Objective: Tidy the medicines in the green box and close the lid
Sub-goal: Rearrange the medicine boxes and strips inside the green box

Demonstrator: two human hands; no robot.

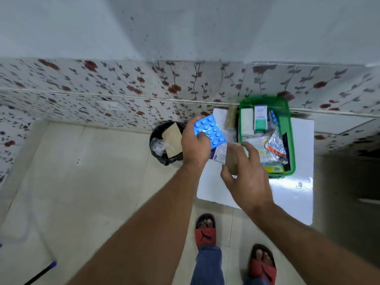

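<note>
Two bare forearms reached forward over red-strapped sandals (205,233) on pale floor tiles. White square tabletop (292,194), set against the flower-patterned wall tiles. Open green plastic box (292,153) on the tabletop's far side, crowded with medicine cartons, foil strips and sachets; a white-and-teal carton (260,118) stood at its far end. Black-lined round waste bin (164,145) on the floor, left of the table, holding brown card. Right hand (246,173) curled around a brown rounded object, just beside the box. Left hand (195,145) pinching a blue blister strip of round tablets (209,131), raised between bin and box.
</note>
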